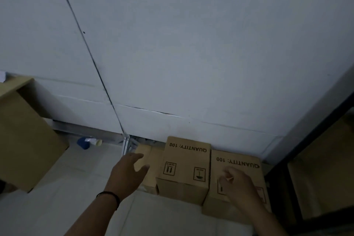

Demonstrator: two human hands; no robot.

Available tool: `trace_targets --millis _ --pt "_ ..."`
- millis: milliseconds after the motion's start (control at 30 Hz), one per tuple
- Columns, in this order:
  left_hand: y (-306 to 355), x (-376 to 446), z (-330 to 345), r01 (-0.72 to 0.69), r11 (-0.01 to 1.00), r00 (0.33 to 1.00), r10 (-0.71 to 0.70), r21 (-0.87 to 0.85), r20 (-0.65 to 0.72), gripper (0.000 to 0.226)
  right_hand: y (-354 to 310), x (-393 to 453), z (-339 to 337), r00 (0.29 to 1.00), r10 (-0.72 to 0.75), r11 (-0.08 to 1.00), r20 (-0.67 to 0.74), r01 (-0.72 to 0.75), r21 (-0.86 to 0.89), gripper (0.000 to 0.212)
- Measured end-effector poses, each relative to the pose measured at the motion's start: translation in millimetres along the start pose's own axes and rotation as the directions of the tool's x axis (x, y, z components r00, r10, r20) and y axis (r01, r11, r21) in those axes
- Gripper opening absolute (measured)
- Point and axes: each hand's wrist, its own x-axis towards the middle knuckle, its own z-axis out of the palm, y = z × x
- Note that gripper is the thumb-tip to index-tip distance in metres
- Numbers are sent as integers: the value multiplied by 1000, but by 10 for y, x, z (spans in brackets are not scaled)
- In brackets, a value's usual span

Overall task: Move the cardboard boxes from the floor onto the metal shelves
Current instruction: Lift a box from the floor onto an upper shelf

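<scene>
Brown corrugated cardboard fills the near floor: a printed box [183,170] marked "QUANTITY: 100" stands against the foot of the grey wall [191,44], a second printed box [237,184] touches it on the right, and a smaller plain box [147,166] sits low on its left. Both arms reach down toward this row, so the step in hand looks like the approach to a pick, with nothing lifted yet. The left hand [127,173], a dark band at its wrist, hovers over the plain box with fingers spread and straight, holding nothing. The right hand [236,184] lies over the top of the second printed box, fingers loosely curled; whether it grips an edge cannot be told in this dim light. Next, I judge, the hands must settle on opposite sides of one box, most likely the middle one, and clamp before lifting. A large plain carton [24,132] stands at far left, and a dark metal shelf frame [298,151] with a box behind it rises at the right, the likely destination. A blue-capped bottle [89,142] lies by the wall.
</scene>
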Motion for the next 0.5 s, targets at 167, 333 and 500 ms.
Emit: trace_targets --millis 167,333,500 --pt "-645 386 -173 -54 999 995 54 -5 89 48 -325 -95 608 991 121 992 -61 -119 34 26" --pt "-1446 579 -380 -3 1000 980 3 0 200 50 -602 -192 1436 981 190 981 -42 -189 34 23" --pt "-1822 666 -368 48 999 968 -43 -14 247 52 -811 -243 2035 988 153 987 2 -152 47 11"
